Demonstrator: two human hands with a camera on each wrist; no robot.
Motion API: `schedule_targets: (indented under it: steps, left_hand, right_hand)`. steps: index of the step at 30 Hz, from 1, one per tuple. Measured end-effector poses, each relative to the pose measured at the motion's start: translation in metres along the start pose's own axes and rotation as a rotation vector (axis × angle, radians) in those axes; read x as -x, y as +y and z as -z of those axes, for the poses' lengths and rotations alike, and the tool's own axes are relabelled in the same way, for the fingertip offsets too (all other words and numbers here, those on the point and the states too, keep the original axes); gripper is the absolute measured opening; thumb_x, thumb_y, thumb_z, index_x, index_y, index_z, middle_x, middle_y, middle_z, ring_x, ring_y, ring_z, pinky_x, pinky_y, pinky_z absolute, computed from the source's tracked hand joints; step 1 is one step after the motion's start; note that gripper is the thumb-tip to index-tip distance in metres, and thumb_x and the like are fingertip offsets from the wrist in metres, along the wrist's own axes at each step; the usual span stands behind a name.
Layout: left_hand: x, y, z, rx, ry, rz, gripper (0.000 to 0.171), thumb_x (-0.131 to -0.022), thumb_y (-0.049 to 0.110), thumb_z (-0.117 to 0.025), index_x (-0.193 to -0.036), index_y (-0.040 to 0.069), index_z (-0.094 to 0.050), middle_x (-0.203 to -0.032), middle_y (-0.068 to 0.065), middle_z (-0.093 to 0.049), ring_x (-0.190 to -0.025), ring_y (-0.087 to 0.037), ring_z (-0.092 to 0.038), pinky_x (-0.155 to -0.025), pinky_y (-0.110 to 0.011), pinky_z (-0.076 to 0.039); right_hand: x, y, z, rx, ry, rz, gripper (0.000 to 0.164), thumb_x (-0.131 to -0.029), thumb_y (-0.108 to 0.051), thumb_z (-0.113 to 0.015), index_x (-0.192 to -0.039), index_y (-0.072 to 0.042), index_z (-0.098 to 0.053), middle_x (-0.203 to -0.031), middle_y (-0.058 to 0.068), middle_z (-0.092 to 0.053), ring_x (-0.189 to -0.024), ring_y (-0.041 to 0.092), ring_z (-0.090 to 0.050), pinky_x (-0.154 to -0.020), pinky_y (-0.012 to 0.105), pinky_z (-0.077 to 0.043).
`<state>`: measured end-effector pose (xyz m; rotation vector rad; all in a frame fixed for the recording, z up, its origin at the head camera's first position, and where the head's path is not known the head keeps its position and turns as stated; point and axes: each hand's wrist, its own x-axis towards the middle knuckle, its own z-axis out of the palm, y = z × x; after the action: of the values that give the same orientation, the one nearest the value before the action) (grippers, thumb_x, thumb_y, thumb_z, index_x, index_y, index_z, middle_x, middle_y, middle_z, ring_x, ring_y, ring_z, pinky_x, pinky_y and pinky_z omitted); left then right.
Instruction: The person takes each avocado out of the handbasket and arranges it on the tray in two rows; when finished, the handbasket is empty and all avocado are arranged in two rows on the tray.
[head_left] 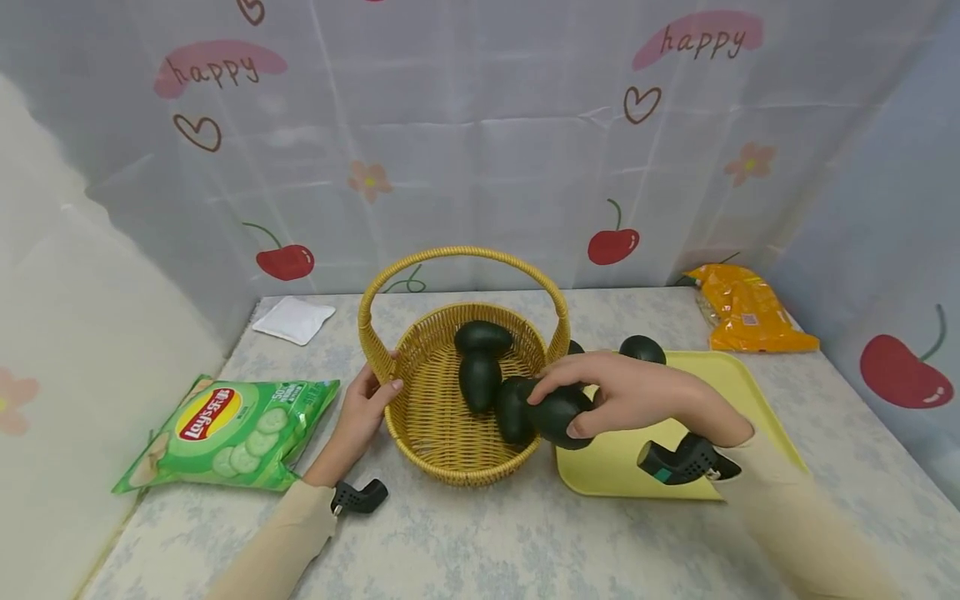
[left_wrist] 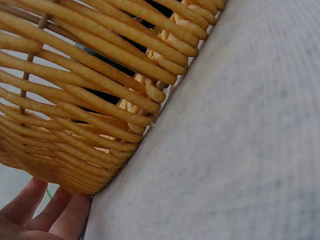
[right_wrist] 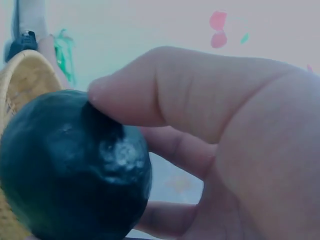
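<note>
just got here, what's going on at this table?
A person steadies a wicker basket with the left hand at its left side. The right hand grips a dark green fruit at the basket's right rim. Three similar fruits lie inside, and two more show partly around the far edge of the yellow tray. A green chip bag lies to the left.

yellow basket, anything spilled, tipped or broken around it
Nothing stands out. The yellow basket stands upright, handle raised, with three dark green fruits inside. The left hand touches its left side; the right hand holds another fruit at its right side. No spill or break shows.
</note>
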<state>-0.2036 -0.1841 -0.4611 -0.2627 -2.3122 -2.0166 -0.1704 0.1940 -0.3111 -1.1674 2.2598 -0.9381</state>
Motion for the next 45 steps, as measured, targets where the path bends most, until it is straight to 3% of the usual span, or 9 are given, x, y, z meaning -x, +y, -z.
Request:
schedule_targets:
  steps: [7,10,18,24,31,35,39,42,45]
  left_hand:
    - [-0.002,0.000,-0.001,0.015,0.010,0.005,0.053,-0.101,0.007,-0.056,-0.152,0.004,-0.043,-0.147,-0.026,-0.051,-0.114,-0.007,-0.058,-0.084,-0.018,-0.054]
    - [-0.001,0.000,0.000,0.016,0.008,-0.004,0.053,-0.102,0.007,-0.055,-0.153,0.003,-0.042,-0.146,-0.028,-0.050,-0.113,-0.004,-0.058,-0.085,-0.016,-0.052]
    - [-0.002,0.000,-0.001,0.039,0.000,-0.008,0.054,-0.102,0.006,-0.056,-0.154,0.004,-0.042,-0.150,-0.027,-0.049,-0.118,-0.004,-0.058,-0.088,-0.016,-0.052]
    - [-0.002,0.000,-0.001,0.035,-0.001,-0.012,0.053,-0.102,0.006,-0.055,-0.153,0.003,-0.041,-0.148,-0.030,-0.049,-0.116,-0.004,-0.059,-0.087,-0.016,-0.052]
    - [-0.002,0.000,-0.001,0.026,-0.007,0.004,0.055,-0.102,0.008,-0.056,-0.155,0.006,-0.041,-0.150,-0.026,-0.049,-0.116,-0.004,-0.059,-0.087,-0.017,-0.053]
    - [-0.001,0.001,-0.002,0.024,-0.001,-0.008,0.054,-0.102,0.007,-0.055,-0.154,0.003,-0.041,-0.148,-0.029,-0.050,-0.115,-0.004,-0.059,-0.087,-0.017,-0.053]
    - [0.000,0.001,-0.003,0.018,0.012,-0.014,0.053,-0.102,0.006,-0.055,-0.153,0.002,-0.042,-0.145,-0.031,-0.051,-0.114,-0.004,-0.060,-0.086,-0.017,-0.052]
    - [0.000,0.002,-0.003,0.023,0.015,-0.016,0.052,-0.102,0.005,-0.055,-0.152,0.002,-0.042,-0.145,-0.031,-0.051,-0.113,-0.003,-0.060,-0.086,-0.016,-0.052]
    - [0.000,0.002,-0.002,0.033,0.011,-0.024,0.052,-0.102,0.005,-0.055,-0.152,0.001,-0.042,-0.144,-0.032,-0.051,-0.113,-0.004,-0.061,-0.085,-0.017,-0.053]
  right_hand:
    - [0.043,0.019,0.009,-0.105,0.068,-0.034,0.040,-0.092,-0.001,-0.066,-0.130,-0.012,-0.064,-0.138,0.024,-0.057,-0.104,0.011,-0.064,-0.075,0.034,-0.062]
    - [0.061,0.030,0.013,-0.118,0.123,-0.041,0.041,-0.094,-0.001,-0.065,-0.133,-0.011,-0.061,-0.138,0.023,-0.056,-0.101,0.011,-0.064,-0.075,0.034,-0.062]
    - [0.115,0.075,0.029,0.069,0.373,-0.110,0.046,-0.091,0.001,-0.068,-0.134,-0.015,-0.063,-0.131,-0.028,-0.057,-0.095,0.003,-0.064,-0.074,0.024,-0.053]
    - [0.147,0.109,0.043,-0.049,0.473,-0.205,0.046,-0.093,0.008,-0.060,-0.136,-0.010,-0.060,-0.128,-0.029,-0.055,-0.095,0.002,-0.069,-0.074,0.024,-0.056]
    - [0.162,0.141,0.047,-0.097,0.537,-0.385,0.044,-0.098,0.000,-0.061,-0.136,-0.022,-0.061,-0.130,-0.032,-0.042,-0.091,-0.005,-0.065,-0.070,0.026,-0.059]
    - [0.163,0.155,0.048,-0.047,0.540,-0.503,0.040,-0.098,-0.009,-0.065,-0.137,-0.019,-0.060,-0.138,-0.007,-0.047,-0.090,-0.006,-0.061,-0.069,0.029,-0.059]
    - [0.162,0.166,0.048,0.012,0.517,-0.601,0.048,-0.097,-0.016,-0.067,-0.141,-0.006,-0.052,-0.145,0.034,-0.040,-0.100,0.019,-0.064,-0.070,0.030,-0.059]
    - [0.160,0.171,0.047,0.060,0.514,-0.634,0.056,-0.096,-0.016,-0.068,-0.143,0.004,-0.045,-0.143,0.041,-0.039,-0.106,0.043,-0.059,-0.070,0.031,-0.058]
    - [0.158,0.175,0.047,0.103,0.520,-0.646,0.058,-0.094,-0.015,-0.068,-0.142,0.007,-0.044,-0.139,0.043,-0.041,-0.107,0.050,-0.055,-0.068,0.033,-0.055]
